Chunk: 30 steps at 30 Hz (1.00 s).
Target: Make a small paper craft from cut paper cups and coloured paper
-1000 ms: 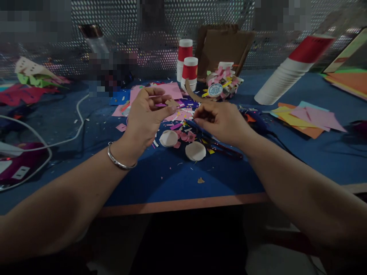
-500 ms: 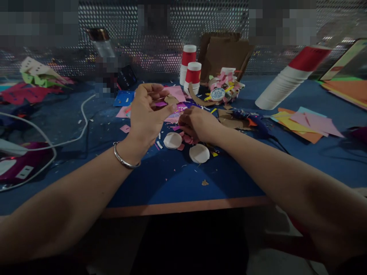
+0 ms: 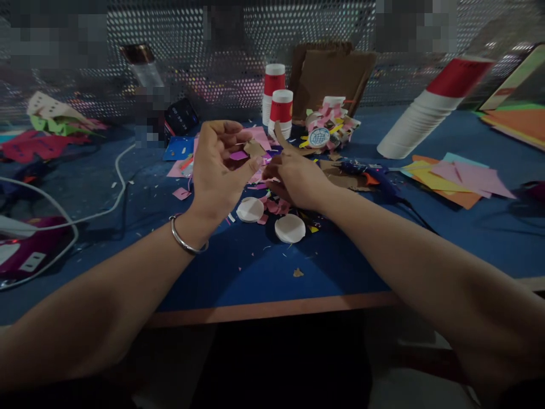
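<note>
My left hand (image 3: pixel 221 165) is raised over the scraps, thumb and fingertips closed on a small piece of brown cardboard (image 3: pixel 254 149). My right hand (image 3: pixel 298 177) is beside it, fingers curled inward and fingertips close to the left thumb. Whatever those fingers may hold is hidden. Below the hands lie two white paper discs (image 3: pixel 290 228), and pink paper pieces (image 3: pixel 276 205) are heaped under the right palm. A curved cardboard strip (image 3: pixel 283 138) shows just behind the right hand.
Red-and-white paper cups (image 3: pixel 281 108) stand at the back beside a paper-covered craft piece (image 3: pixel 330 128) and a cardboard sheet (image 3: pixel 330 79). To the right are a blue glue gun (image 3: pixel 377 179), coloured paper (image 3: pixel 464 179) and a tilted cup stack (image 3: pixel 434 108). A white cable (image 3: pixel 121 176) loops at left.
The view has shifted slightly. My right hand has lifted a little and its fingers have moved nearer the left thumb. The left hand keeps its hold on the cardboard.
</note>
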{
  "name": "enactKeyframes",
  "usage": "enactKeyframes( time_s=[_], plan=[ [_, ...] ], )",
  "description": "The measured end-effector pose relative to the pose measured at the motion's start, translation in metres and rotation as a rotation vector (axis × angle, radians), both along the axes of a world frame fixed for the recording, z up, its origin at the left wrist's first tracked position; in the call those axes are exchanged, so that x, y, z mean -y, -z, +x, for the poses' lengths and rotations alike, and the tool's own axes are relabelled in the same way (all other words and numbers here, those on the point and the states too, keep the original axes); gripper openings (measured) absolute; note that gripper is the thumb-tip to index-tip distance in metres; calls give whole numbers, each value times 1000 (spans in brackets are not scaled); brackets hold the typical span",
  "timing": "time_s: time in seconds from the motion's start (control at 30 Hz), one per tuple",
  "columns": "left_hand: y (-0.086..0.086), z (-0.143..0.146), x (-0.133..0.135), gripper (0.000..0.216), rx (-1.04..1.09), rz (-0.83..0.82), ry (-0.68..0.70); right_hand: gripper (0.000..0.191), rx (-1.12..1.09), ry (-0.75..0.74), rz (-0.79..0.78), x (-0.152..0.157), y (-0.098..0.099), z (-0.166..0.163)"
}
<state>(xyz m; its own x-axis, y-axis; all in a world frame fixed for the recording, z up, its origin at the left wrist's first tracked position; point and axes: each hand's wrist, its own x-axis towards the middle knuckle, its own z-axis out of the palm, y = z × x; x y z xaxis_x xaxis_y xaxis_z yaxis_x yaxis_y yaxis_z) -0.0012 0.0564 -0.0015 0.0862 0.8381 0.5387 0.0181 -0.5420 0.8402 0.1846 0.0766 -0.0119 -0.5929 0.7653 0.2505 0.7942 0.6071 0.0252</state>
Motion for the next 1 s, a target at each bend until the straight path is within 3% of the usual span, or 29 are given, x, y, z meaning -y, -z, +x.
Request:
enactKeyframes(
  time_s=[0.1,0.27,0.43,0.57,0.77,1.0],
  plan=[
    [1,-1,-2,51,-19,-67,-37,26,74,-44,-22,-3,5,-6],
    [2,-2,-2,54,-22,-110,-9,26,66,4,-18,-5,7,-11],
    [8,1,-9,47,-7,-12,23,29,55,29,9,-8,12,-14],
    [19,0,-25,57,-33,80,-46,28,42,42,43,-9,11,-13],
    [30,-7,-39,63,-4,130,-44,20,-121,36,178,5,-9,24],
    [28,-4,-30,58,-14,75,-16,19,-151,-56,98,26,-5,70]
  ],
)
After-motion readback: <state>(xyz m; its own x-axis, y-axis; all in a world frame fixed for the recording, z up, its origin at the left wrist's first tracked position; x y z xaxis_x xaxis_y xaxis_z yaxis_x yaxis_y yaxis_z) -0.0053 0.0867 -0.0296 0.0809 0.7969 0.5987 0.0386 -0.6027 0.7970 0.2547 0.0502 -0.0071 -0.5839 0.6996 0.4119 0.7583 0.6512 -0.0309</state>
